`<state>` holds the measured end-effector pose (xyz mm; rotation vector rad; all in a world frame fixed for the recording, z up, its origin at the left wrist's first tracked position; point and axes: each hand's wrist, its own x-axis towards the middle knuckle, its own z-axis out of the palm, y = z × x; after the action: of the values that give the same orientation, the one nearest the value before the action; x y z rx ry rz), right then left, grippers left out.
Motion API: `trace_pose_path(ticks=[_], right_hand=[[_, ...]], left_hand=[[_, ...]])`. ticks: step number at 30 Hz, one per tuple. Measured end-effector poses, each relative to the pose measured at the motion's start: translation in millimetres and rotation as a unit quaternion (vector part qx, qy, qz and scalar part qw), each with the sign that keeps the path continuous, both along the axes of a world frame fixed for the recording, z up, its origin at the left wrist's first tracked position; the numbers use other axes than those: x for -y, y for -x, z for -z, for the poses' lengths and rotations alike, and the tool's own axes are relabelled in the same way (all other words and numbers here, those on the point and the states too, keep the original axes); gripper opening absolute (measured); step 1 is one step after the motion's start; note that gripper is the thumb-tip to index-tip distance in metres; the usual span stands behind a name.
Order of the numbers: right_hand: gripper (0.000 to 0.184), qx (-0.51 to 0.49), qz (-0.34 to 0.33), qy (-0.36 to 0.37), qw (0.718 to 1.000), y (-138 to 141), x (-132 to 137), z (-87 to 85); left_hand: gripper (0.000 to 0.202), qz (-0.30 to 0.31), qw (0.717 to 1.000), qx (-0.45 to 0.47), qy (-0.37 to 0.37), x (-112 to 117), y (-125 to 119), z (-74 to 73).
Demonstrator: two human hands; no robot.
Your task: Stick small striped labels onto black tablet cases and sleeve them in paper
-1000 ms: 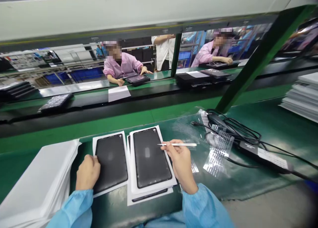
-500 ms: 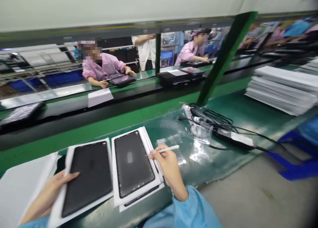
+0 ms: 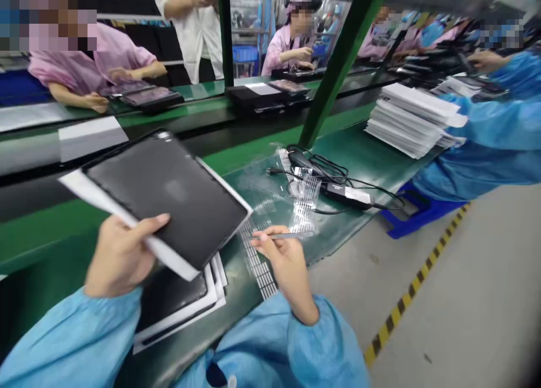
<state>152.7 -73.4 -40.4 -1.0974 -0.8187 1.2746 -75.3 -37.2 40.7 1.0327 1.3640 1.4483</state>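
Observation:
My left hand [image 3: 120, 255] grips the near edge of a black tablet back cover [image 3: 169, 193] lying on a white sheet, lifted and tilted above the bench. Under it lies a stack of more black covers on white sheets [image 3: 180, 298]. My right hand [image 3: 285, 264] is closed on a thin white stylus-like tool [image 3: 281, 236], its tip pointing left toward the lifted cover. Clear film strips with rows of small stickers [image 3: 260, 264] lie beneath that hand.
A black power adapter with coiled cables [image 3: 338, 188] sits on the green bench [image 3: 380, 168]. A stack of white sheets [image 3: 412, 120] stands at the right beside a co-worker's blue sleeve [image 3: 494, 123]. Across the conveyor [image 3: 51, 173], people in pink handle tablets. Grey floor with a yellow-black stripe [image 3: 406, 309] lies right.
My left hand has picked the left cover with its sheet off the bench and raised it over the stack. The view swung right. My right hand stays on the tool.

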Motion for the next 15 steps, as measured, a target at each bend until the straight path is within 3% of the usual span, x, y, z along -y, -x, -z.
trace_pose_path(ticks=[3, 7, 15], right_hand=[[0.021, 0.011, -0.008, 0.032, 0.999, -24, 11, 10.1], [0.021, 0.008, -0.035, 0.041, 0.999, -32, 15, 22.2], [0.021, 0.048, -0.064, 0.072, 0.994, -31, 7, 19.7]], left_hand=[[0.027, 0.117, 0.992, -0.032, -0.023, -17, -41, 16.8], [0.032, 0.223, 0.962, -0.158, -0.024, -26, -55, 30.1], [0.024, 0.27, 0.921, -0.277, -0.047, -25, -49, 38.6]])
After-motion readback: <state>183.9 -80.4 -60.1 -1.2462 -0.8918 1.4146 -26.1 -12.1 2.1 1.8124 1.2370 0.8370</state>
